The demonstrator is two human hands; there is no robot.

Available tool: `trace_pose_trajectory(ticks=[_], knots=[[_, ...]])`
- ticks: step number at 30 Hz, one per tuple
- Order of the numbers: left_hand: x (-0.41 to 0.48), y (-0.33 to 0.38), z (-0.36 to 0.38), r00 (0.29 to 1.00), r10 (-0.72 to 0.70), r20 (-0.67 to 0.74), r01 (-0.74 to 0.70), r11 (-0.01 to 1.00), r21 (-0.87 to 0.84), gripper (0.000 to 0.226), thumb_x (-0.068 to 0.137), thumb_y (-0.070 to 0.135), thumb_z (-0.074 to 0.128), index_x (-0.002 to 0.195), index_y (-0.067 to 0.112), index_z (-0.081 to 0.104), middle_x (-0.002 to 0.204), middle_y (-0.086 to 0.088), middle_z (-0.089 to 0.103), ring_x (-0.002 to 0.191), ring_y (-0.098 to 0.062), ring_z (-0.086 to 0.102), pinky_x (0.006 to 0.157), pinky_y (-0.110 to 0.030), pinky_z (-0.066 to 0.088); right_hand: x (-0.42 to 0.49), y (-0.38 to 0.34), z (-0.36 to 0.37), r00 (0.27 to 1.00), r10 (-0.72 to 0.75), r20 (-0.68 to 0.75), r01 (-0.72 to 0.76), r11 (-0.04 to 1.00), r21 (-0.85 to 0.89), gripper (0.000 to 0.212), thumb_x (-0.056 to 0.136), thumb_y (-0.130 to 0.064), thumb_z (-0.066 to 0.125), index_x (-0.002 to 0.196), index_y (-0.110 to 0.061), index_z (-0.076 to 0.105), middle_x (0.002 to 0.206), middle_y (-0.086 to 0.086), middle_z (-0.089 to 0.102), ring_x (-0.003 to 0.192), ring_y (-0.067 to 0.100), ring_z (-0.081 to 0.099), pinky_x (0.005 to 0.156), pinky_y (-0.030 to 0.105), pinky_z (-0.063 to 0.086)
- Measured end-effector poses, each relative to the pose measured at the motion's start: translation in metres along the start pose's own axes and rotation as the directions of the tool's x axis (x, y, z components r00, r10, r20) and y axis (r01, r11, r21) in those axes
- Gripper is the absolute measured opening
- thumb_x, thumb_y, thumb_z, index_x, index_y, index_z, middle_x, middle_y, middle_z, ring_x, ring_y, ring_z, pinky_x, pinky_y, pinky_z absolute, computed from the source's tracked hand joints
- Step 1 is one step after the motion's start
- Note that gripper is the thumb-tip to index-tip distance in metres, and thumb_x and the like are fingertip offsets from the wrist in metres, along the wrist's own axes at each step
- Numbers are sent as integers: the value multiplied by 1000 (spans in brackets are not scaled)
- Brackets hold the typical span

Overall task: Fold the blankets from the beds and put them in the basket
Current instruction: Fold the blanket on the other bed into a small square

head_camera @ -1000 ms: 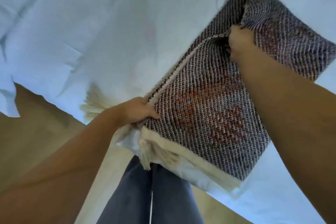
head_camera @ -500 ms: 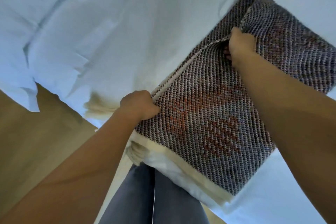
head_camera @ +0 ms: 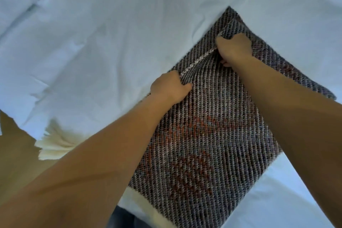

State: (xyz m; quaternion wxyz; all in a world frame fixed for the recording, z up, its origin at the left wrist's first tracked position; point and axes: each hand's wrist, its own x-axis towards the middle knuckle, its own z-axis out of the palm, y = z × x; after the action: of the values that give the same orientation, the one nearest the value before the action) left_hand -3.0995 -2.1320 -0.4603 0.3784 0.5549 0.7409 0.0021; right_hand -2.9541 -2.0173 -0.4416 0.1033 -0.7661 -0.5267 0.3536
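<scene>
Blanket [head_camera: 203, 135] edge gripped by both hands [head_camera: 169, 87] [head_camera: 234, 47].

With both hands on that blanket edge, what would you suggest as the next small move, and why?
Probably lift the gripped edge and lay it over toward the right side. The left hand and right hand both grip the pale edge of the woven blanket, which lies spread flat on the white sheet, so another fold seems due.
</scene>
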Motion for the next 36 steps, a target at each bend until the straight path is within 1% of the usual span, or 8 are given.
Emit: trace_pose_trajectory(ticks=[4, 7, 10, 14, 20, 27, 30, 36], knots=[[22, 22, 0, 992, 96, -82, -95, 995, 20, 36, 89, 46, 45, 105, 14, 51, 102, -7, 61, 88, -25, 56, 70, -33, 44, 13, -7, 4, 997, -49, 55, 60, 971, -230, 46, 74, -59, 54, 65, -14, 52, 73, 6, 63, 67, 26, 64, 65, 36, 54], [29, 34, -3, 976, 168, -140, -166, 986, 24, 27, 94, 38, 41, 101, 13, 50, 98, -8, 62, 85, -26, 55, 65, -32, 39, 16, -8, 4, 992, -50, 118, 87, 938, -335, 24, 80, -28, 53, 64, -11, 50, 78, 11, 65, 69, 29, 64, 63, 34, 52], [23, 41, -10, 894, 236, -381, -277, 959, -54, 26, 95, 37, 40, 91, 13, 48, 77, -3, 58, 65, -22, 50, 54, -30, 33, 24, -14, -17, 999, -45, -26, 47, 996, 77, 25, 81, -23, 46, 59, -10, 45, 68, 6, 58, 62, 21, 58, 61, 35, 50], [16, 41, -12, 771, 201, -604, -383, 904, -188, 19, 93, 38, 40, 84, 21, 42, 59, 13, 41, 50, -9, 42, 45, -24, 27, 10, -21, -25, 847, -246, -471, 445, 813, 375, 32, 78, -28, 45, 48, -22, 37, 41, -14, 35, 40, 0, 30, 42, 19, 23], [44, 4, 6, 968, 34, -247, -54, 996, -77, 35, 94, 48, 35, 96, 14, 43, 81, -1, 51, 71, -20, 47, 56, -31, 31, 24, 8, 38, 985, -169, 38, 163, 977, 135, 38, 95, -37, 44, 113, -5, 51, 115, 10, 57, 102, 23, 54, 84, 27, 39], [15, -28, 14, 956, -6, -292, -48, 983, -179, 57, 85, 57, 47, 124, 16, 44, 113, -5, 53, 98, -20, 52, 80, -31, 42, -15, 44, 43, 906, -422, 33, 422, 894, -151, 61, 93, -42, 43, 143, -11, 27, 147, 13, 33, 137, 27, 24, 115, 41, 16], [-12, -46, 24, 953, 56, -296, -48, 998, 33, 71, 84, 57, 49, 136, 11, 35, 125, -15, 48, 113, -30, 46, 95, -41, 38, -52, 64, 45, 890, -455, 20, 435, 838, -329, 65, 94, -45, 37, 147, -13, 17, 155, 10, 17, 144, 26, 7, 115, 42, 0], [-24, -67, 28, 965, 31, -260, 7, 989, 145, 53, 87, 62, 36, 105, 13, 43, 87, -8, 61, 76, -31, 58, 61, -36, 41, -162, 99, 82, 858, -495, 139, 497, 728, -473, 64, 89, -48, 33, 144, -15, 30, 151, 12, 30, 140, 29, 24, 114, 46, 6]])
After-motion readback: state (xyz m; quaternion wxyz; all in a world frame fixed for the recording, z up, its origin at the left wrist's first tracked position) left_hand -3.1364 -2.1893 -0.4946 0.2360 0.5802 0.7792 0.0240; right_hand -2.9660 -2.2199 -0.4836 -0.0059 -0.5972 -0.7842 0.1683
